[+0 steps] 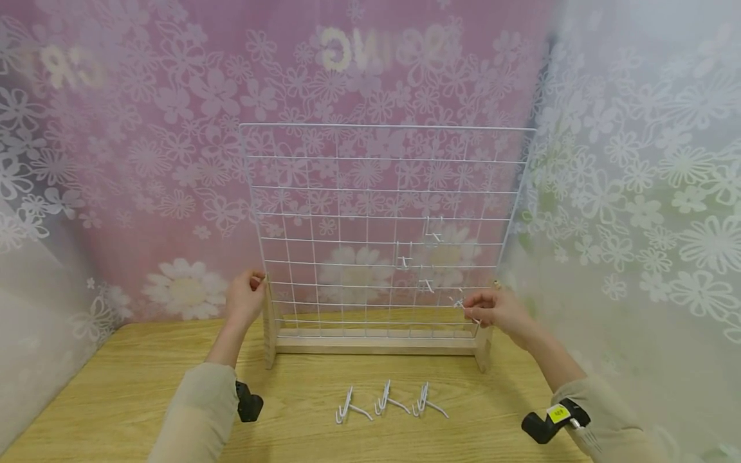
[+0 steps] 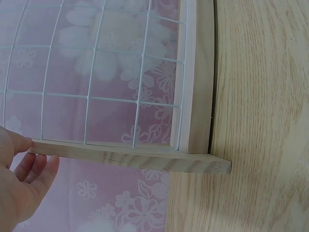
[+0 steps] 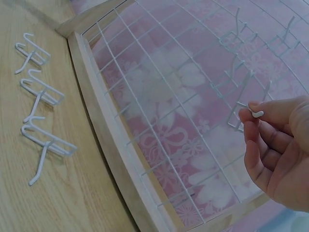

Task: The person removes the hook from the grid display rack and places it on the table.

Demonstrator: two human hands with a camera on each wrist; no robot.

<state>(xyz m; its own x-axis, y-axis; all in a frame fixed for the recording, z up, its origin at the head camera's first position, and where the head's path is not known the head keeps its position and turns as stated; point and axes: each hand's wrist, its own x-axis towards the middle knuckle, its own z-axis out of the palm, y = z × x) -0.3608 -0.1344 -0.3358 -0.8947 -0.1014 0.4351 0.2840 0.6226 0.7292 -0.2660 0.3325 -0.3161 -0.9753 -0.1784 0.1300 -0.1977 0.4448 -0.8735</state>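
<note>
A white wire grid panel (image 1: 384, 127) stands upright in a wooden stand (image 1: 376, 347). At the panel's left side my left hand (image 1: 244, 299) pinches the wooden upright (image 2: 130, 157), thumb on one face and fingers on the other. My right hand (image 1: 503, 315), at the lower right of the grid, pinches the prong of a white wire hook (image 3: 259, 114) between thumb and fingertips. That hook's back frame lies against the grid wires; whether it is latched I cannot tell. Three similar hooks hang up and to the left, among them a middle hook (image 1: 404, 262).
Three loose white hooks lie in a row on the wood-grain table (image 1: 145, 399) before the stand, one being the left hook (image 1: 350, 406). Behind the grid hangs a pink flowered curtain (image 1: 191, 212). A pale flowered sheet (image 1: 648, 257) hangs on the right.
</note>
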